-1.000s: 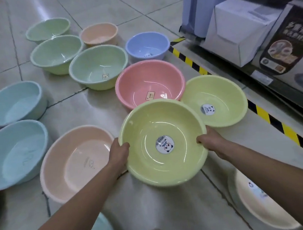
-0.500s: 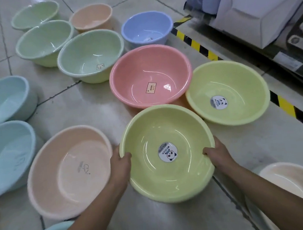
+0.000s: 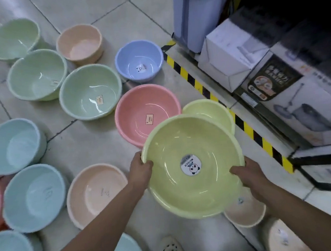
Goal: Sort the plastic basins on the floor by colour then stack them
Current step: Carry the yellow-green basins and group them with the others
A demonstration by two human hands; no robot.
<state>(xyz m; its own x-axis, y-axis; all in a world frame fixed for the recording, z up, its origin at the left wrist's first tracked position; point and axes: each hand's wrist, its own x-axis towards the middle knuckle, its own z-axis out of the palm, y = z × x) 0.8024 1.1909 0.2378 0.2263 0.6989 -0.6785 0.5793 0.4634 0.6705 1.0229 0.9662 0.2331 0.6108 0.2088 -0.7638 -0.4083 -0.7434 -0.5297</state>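
I hold a yellow-green basin (image 3: 195,188) with a panda sticker up off the floor, tilted. My left hand (image 3: 140,170) grips its left rim and my right hand (image 3: 247,175) grips its right rim. Its far edge overlaps a second yellow-green basin (image 3: 209,110) that rests on the tiles behind it. A pink basin (image 3: 139,109) stands just left of that one. Three pale green basins (image 3: 89,91) (image 3: 36,74) (image 3: 12,37) sit at the back left.
Light blue basins (image 3: 11,145) (image 3: 32,197), peach basins (image 3: 94,192) (image 3: 79,43) and a periwinkle basin (image 3: 138,60) lie around. A cream basin (image 3: 247,214) sits under the held one. A striped kerb (image 3: 248,128) and boxed goods (image 3: 232,54) bound the right. My shoe (image 3: 171,250) is below.
I have lifted the yellow-green basin off the floor and carried it right, so that it now partly covers the second yellow-green basin. Both hands stay on its rim.
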